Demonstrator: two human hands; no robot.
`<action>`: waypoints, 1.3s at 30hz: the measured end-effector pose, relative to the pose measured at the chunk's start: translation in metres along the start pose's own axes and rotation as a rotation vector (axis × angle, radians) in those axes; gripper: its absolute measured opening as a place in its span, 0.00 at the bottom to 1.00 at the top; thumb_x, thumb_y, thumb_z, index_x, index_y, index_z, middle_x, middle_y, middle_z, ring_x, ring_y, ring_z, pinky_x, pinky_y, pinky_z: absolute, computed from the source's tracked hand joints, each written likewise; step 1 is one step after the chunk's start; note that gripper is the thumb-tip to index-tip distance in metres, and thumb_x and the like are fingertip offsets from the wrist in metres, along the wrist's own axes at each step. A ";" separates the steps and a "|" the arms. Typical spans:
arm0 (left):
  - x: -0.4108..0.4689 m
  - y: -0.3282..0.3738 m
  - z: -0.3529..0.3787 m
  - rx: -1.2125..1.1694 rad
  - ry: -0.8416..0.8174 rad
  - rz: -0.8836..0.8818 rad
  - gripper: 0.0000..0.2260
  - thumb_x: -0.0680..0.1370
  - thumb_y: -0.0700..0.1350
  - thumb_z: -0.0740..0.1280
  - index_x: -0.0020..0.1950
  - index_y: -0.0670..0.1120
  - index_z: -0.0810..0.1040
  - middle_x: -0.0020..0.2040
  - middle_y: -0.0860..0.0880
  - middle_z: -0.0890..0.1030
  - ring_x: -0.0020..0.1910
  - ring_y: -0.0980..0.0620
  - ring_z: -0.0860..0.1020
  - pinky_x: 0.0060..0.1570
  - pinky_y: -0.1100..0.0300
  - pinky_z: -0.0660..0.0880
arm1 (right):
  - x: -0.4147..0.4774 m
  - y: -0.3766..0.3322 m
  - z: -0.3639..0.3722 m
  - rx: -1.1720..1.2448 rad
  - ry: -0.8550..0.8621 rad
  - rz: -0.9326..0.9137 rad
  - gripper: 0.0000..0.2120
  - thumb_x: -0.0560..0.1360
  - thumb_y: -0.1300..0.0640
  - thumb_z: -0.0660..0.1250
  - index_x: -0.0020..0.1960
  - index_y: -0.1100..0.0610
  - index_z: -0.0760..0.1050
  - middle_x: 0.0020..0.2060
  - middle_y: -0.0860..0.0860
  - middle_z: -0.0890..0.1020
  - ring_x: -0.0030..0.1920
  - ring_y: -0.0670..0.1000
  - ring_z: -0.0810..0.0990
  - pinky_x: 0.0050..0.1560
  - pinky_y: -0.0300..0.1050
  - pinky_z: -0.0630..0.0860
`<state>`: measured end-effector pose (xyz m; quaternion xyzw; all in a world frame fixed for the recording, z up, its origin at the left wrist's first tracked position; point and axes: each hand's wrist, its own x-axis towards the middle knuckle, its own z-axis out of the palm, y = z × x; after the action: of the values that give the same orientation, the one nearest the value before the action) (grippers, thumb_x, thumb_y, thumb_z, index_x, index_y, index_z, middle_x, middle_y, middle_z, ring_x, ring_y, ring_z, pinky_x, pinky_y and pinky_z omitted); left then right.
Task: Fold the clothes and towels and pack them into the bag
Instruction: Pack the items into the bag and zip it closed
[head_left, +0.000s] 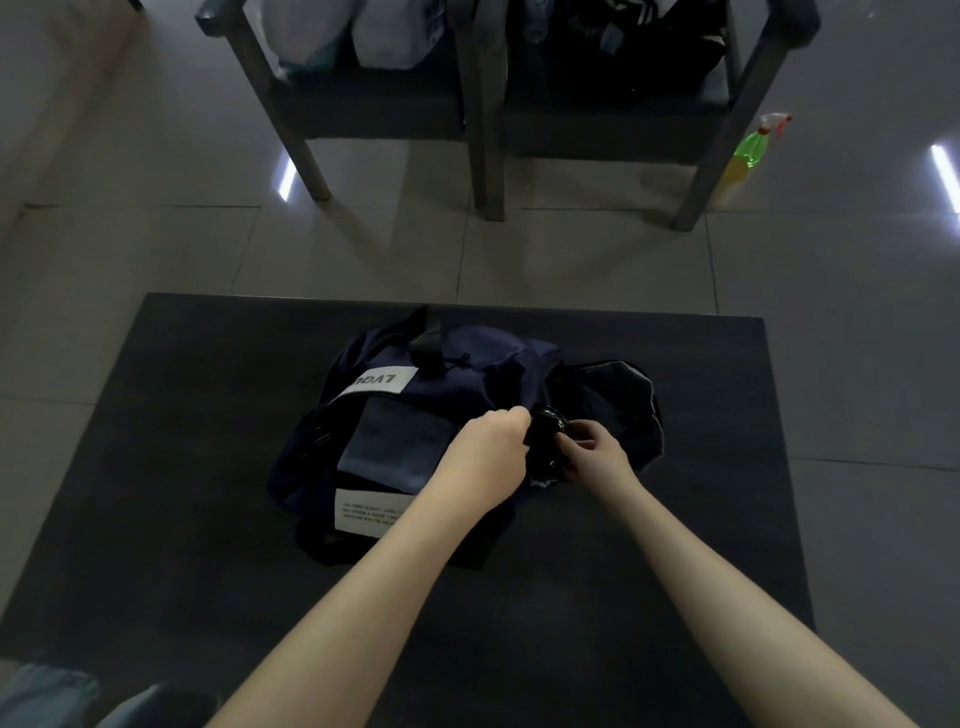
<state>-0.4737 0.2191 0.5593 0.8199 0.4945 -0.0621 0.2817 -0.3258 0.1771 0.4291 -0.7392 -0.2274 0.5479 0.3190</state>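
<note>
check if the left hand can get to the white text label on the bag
Probably yes: the left hand grips fabric of the bag, and the white text label lies mostly uncovered beside that forearm. It would need to let go first. The right hand pinches a black item.

Green spray bottle (751, 149) beside a dark chair (608, 132) on tiled floor (156, 249).

View: single head-worn wide-angle camera.
Facing: forward and steeply downward onto the dark table (208, 467).
Nearness: close; table fills the lower frame.
Far field: chairs (374, 104) along the top edge.
</note>
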 end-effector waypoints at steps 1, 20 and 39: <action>0.000 0.002 -0.003 -0.062 -0.011 -0.011 0.07 0.79 0.40 0.62 0.43 0.43 0.64 0.42 0.44 0.75 0.45 0.41 0.76 0.39 0.54 0.69 | 0.000 0.000 -0.001 0.001 0.002 -0.009 0.15 0.76 0.54 0.68 0.61 0.55 0.73 0.51 0.54 0.79 0.49 0.52 0.80 0.47 0.45 0.80; 0.007 0.010 0.004 -0.274 -0.016 -0.003 0.11 0.77 0.41 0.64 0.38 0.45 0.65 0.35 0.47 0.74 0.35 0.47 0.74 0.36 0.54 0.70 | -0.012 -0.005 0.015 0.164 -0.097 0.008 0.11 0.81 0.55 0.57 0.43 0.51 0.75 0.37 0.49 0.79 0.40 0.48 0.77 0.41 0.42 0.72; -0.024 -0.054 -0.005 -0.193 0.268 0.012 0.11 0.80 0.42 0.62 0.59 0.42 0.80 0.58 0.47 0.80 0.60 0.49 0.75 0.60 0.57 0.70 | -0.067 -0.044 0.006 -0.144 0.099 -0.176 0.11 0.79 0.54 0.62 0.58 0.57 0.77 0.48 0.48 0.80 0.51 0.47 0.77 0.46 0.36 0.71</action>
<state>-0.5329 0.2221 0.5509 0.7929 0.5264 0.0976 0.2911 -0.3507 0.1629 0.5045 -0.7636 -0.3139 0.4627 0.3228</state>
